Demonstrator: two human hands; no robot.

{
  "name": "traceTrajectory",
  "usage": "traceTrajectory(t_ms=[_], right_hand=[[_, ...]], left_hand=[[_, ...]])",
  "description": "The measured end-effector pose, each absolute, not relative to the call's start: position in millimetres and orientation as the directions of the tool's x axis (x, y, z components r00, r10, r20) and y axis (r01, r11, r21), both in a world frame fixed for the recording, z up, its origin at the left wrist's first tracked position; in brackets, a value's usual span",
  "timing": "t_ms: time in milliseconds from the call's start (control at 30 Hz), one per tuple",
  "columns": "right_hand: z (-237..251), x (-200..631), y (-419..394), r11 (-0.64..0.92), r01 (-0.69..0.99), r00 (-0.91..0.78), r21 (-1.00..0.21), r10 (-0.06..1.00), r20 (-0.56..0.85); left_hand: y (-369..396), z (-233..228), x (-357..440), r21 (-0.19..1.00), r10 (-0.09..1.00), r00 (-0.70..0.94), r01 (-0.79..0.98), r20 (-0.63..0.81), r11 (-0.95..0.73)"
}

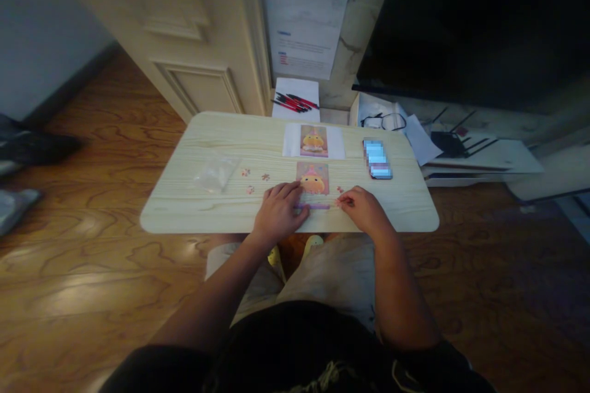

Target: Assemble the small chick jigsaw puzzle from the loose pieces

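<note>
A partly assembled jigsaw puzzle (313,178) with a pink and yellow cartoon figure lies on the small table (184,209). My left hand (278,214) rests flat at its lower left, fingers stretched out and fingertips touching its edge. Below the assembled part runs a separate purple strip (316,206), close to my left thumb. My right hand (366,210) is to the right, thumb and fingers pinched on a small puzzle piece (338,202). Just above those fingertips lies another loose piece (340,189). Three pieces, including one puzzle piece (266,177), are scattered left of my left hand.
A matching picture card (314,141) lies on white paper (291,140) behind the puzzle. At the left is a clear plastic bag (216,174); at the right, a phone (377,158). Pens (295,102) and glasses (385,121) are beyond the table's far edge.
</note>
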State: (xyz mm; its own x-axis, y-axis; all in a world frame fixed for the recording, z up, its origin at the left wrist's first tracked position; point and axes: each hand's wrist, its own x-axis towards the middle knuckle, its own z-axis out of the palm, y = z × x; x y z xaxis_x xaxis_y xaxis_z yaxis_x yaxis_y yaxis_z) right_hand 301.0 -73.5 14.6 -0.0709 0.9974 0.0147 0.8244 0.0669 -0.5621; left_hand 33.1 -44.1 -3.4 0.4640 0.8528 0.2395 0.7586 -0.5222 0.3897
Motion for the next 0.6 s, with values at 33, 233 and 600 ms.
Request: traceTrajectory(t_ms=[33,233,600], right_hand=[[15.4,300.0,-73.5,0.075,0.831,-0.080,-0.551,0.997,0.016],[14.0,292.7,-72.8,0.112,0.835,-0.088,-0.539,0.994,0.070],[-2.2,286.1,-66.4,0.179,0.769,-0.117,-0.614,0.983,0.140]], left_hand=[[-44.2,-3.3,33.2,0.393,0.854,0.462,0.758,0.239,-0.521],[-44.9,-1.8,34.0,0.394,0.859,0.458,0.763,0.229,-0.512],[-45.5,-0.3,34.0,0.380,0.856,0.465,0.767,0.225,-0.517]])
